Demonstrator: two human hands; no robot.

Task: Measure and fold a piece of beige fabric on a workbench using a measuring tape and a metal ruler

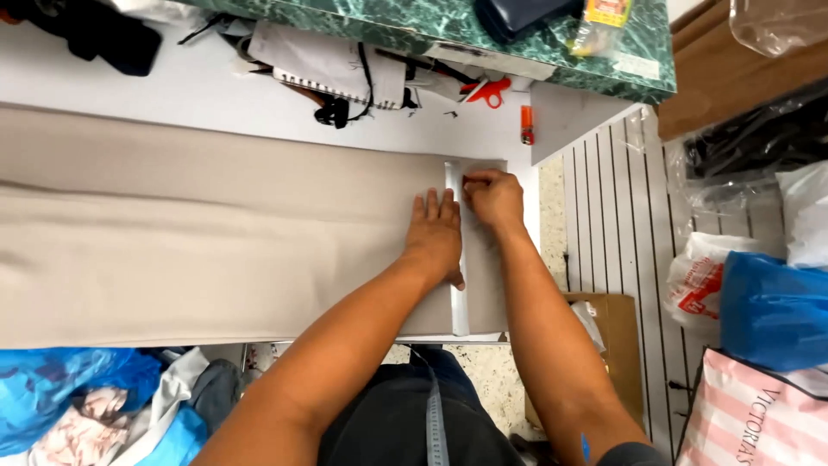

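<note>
Beige fabric (pixel 216 242) lies flat, open passage across it. Table's (pixel 172 91) far edge blocked: notebook (pixel 332 69), red scissors (pixel 487 91), orange lighter (pixel 526 125).

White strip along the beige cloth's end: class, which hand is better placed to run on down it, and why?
Probably the right hand: its fingertips already pinch the white strip at the top, while the left hand lies flat, pinning the beige cloth beside it.

Cloth (pixel 216 242) on table (pixel 190 91) — ruler (pixel 458 259) across cloth's right end; notebook (pixel 332 69), scissors (pixel 487 91) behind.
</note>
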